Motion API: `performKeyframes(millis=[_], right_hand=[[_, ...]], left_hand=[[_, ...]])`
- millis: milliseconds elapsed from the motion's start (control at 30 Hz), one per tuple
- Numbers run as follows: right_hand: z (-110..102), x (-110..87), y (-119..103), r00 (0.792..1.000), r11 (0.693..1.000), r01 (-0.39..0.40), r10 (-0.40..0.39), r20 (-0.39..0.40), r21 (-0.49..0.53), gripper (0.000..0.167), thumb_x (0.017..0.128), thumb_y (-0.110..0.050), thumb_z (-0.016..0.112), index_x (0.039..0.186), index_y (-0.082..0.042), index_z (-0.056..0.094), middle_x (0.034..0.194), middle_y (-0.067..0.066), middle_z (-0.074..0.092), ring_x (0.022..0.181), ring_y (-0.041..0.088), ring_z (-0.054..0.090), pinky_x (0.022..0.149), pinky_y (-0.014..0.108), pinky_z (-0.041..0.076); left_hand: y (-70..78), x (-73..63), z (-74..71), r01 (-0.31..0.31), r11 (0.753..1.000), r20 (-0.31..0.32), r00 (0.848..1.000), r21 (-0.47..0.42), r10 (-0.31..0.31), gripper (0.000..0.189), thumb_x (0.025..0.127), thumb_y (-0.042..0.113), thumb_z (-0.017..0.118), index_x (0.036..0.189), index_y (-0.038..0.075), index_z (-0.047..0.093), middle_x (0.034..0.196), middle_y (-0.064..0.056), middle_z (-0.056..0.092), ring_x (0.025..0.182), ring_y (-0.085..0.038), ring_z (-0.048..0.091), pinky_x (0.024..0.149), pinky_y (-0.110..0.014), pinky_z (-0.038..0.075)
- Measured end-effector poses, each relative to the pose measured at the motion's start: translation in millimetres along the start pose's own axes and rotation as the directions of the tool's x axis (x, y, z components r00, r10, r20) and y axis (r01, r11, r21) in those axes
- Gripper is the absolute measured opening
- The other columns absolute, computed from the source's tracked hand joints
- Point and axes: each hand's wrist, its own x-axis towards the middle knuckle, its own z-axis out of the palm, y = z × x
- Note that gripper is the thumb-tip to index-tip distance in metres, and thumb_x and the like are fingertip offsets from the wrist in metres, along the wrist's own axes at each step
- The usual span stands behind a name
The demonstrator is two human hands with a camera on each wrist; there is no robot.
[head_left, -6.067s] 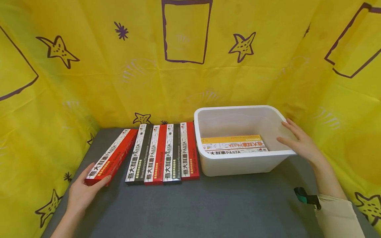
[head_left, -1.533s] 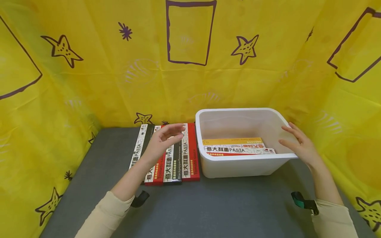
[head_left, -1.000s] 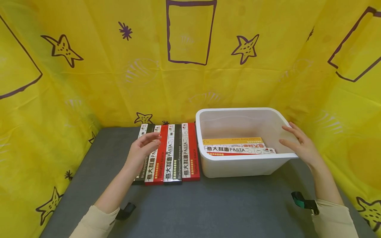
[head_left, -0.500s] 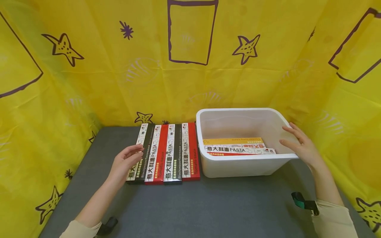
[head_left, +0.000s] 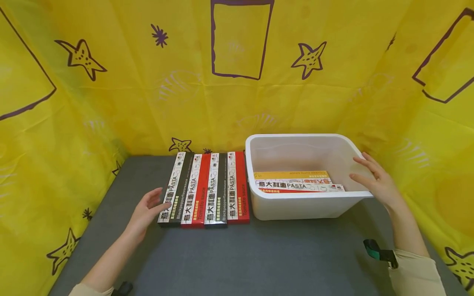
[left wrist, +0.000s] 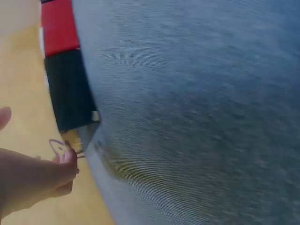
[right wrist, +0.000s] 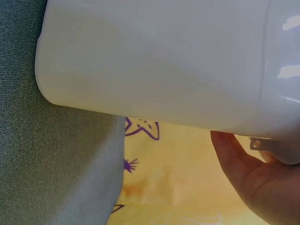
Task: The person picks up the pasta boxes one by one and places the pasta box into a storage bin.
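Note:
My left hand (head_left: 144, 211) is at the left end of a row of pasta boxes, its fingers relaxed and holding nothing. Its thumb overlaps the leftmost black-and-white Blackpepper box (head_left: 179, 193) in the head view. Beside that box lie a red Tomato sauce box (head_left: 200, 189), another black one (head_left: 221, 185) and another red one (head_left: 241, 189). My right hand (head_left: 379, 187) holds the right rim of a white plastic bin (head_left: 296, 207), thumb over the inner side. In the right wrist view, fingers (right wrist: 229, 152) of that hand lie against the bin's outer wall.
Inside the bin, a pasta box with a red edge (head_left: 296, 186) lies in front of a yellow curry sauce box (head_left: 290, 174). A grey table (head_left: 259, 259) carries everything. Yellow patterned cloth (head_left: 170, 102) encloses the back and sides.
The red tomato sauce pasta box that my left hand held at far left is now in the bin. My left hand has moved left and down, back to the row's left end. My right hand stays.

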Motion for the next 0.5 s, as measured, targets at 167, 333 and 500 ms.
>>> performKeyframes(millis=[167, 333, 500], right_hand=[[-0.3, -0.6, -1.0, 1.0, 1.0, 0.012, -0.012, -0.008, 0.006, 0.064, 0.095, -0.027, 0.062, 0.15, -0.006, 0.037, 0.164, 0.0, 0.007, 0.146, 0.04, 0.004, 0.108, 0.069, 0.005], [-0.3, -0.8, -1.8, 1.0, 1.0, 0.005, -0.005, -0.004, 0.003, 0.064, 0.095, -0.028, 0.062, 0.15, -0.007, 0.036, 0.164, -0.001, 0.007, 0.146, 0.04, 0.004, 0.108, 0.069, 0.006], [0.4, -0.3, -2.3, 1.0, 1.0, -0.015, 0.015, 0.0, -0.012, 0.065, 0.095, -0.03, 0.062, 0.15, -0.009, 0.036, 0.164, -0.001, 0.006, 0.146, 0.04, 0.005, 0.108, 0.07, 0.007]], left_hand=[[-9.3, 1.2, -0.6, 0.007, 0.998, 0.063, 0.998, 0.055, -0.01, 0.088, 0.089, 0.021, 0.07, 0.154, 0.002, 0.015, 0.157, -0.022, 0.021, 0.141, -0.04, 0.023, 0.112, -0.054, 0.025], [-16.1, 2.1, 1.7, -0.026, 0.993, 0.132, 0.991, 0.113, 0.011, 0.098, 0.085, 0.023, 0.074, 0.153, -0.003, 0.009, 0.154, -0.027, 0.023, 0.139, -0.04, 0.027, 0.109, -0.052, 0.028], [-18.7, 2.1, 5.4, -0.044, 0.985, 0.156, 0.988, 0.169, 0.017, 0.106, 0.082, 0.027, 0.077, 0.153, -0.005, 0.006, 0.152, -0.029, 0.024, 0.134, -0.038, 0.032, 0.107, -0.05, 0.03]])
